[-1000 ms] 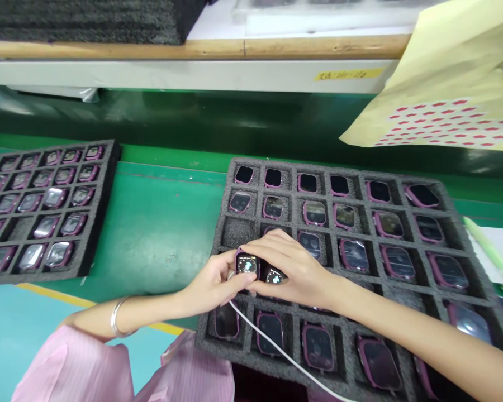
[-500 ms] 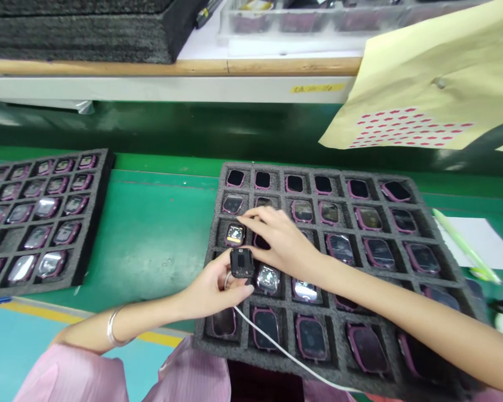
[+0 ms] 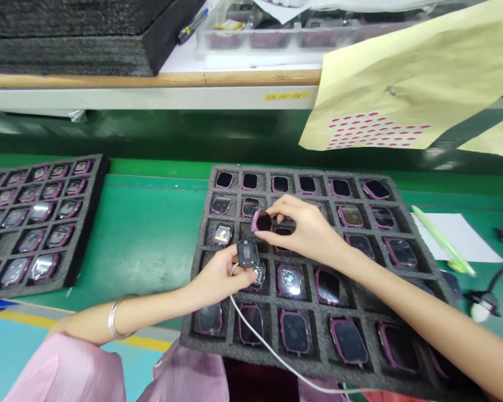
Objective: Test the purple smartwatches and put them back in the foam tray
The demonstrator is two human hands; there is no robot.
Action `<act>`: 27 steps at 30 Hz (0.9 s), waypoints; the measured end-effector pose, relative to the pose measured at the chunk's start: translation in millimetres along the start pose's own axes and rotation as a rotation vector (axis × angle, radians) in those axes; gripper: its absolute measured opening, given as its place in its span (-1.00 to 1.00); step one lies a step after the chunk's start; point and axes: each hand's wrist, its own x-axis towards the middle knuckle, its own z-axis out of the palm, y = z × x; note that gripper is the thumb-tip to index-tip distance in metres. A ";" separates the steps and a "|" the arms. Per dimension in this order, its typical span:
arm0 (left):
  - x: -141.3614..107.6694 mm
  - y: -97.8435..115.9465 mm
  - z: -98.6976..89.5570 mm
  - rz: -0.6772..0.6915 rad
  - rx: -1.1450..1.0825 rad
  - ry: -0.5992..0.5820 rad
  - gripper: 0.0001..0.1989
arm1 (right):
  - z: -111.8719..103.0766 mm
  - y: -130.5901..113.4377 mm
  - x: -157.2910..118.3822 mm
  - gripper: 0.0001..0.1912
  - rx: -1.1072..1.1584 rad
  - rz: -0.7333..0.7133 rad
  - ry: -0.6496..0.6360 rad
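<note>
My left hand (image 3: 226, 274) grips a small black square charger (image 3: 247, 254) with a white cable (image 3: 272, 347) running down from it. My right hand (image 3: 304, 229) pinches a purple-framed smartwatch body (image 3: 262, 221) by its edges, lifted above the dark foam tray (image 3: 257, 352). The watch is tilted, a little above and right of the charger, and apart from it. Left of it in the tray, a watch with a lit screen (image 3: 222, 233) lies in its slot. Below the charger another lit watch (image 3: 259, 276) is partly covered by my left fingers.
A second foam tray (image 3: 77, 245) of purple watches lies at the left. At the right are a light green pen (image 3: 443, 241), white paper (image 3: 475, 237) and a black cable plug (image 3: 482, 304). Yellow paper (image 3: 360, 84) hangs from the shelf edge (image 3: 151, 97); black foam (image 3: 67, 56) sits above.
My right hand has lifted a watch out of its slot, raising it above the tray. My left hand still holds the charger, near the same place. The view has shifted slightly.
</note>
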 end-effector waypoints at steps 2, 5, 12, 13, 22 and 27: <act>4.0 2.4 1.7 -0.010 0.022 -0.017 -0.68 | -10.1 0.1 -5.7 -0.77 0.142 -0.044 -0.024; 8.1 3.8 3.8 -0.016 0.000 -0.059 -0.62 | -8.5 -4.9 -19.8 -0.75 0.151 -0.103 -0.150; 10.0 -4.2 9.7 0.021 -0.002 -0.011 -0.70 | 17.0 -3.7 -40.3 -0.67 -0.048 -0.301 -0.092; 9.7 -5.2 10.2 0.019 -0.007 -0.004 -0.71 | 18.3 -3.0 -41.2 -0.67 -0.064 -0.314 -0.074; 5.9 -8.3 8.6 0.029 -0.058 -0.008 -0.72 | 26.6 -3.2 -45.0 -0.68 -0.044 -0.383 0.067; 4.2 -9.3 10.0 0.025 -0.038 0.020 -0.73 | 28.3 -3.2 -45.2 -0.67 -0.035 -0.373 0.082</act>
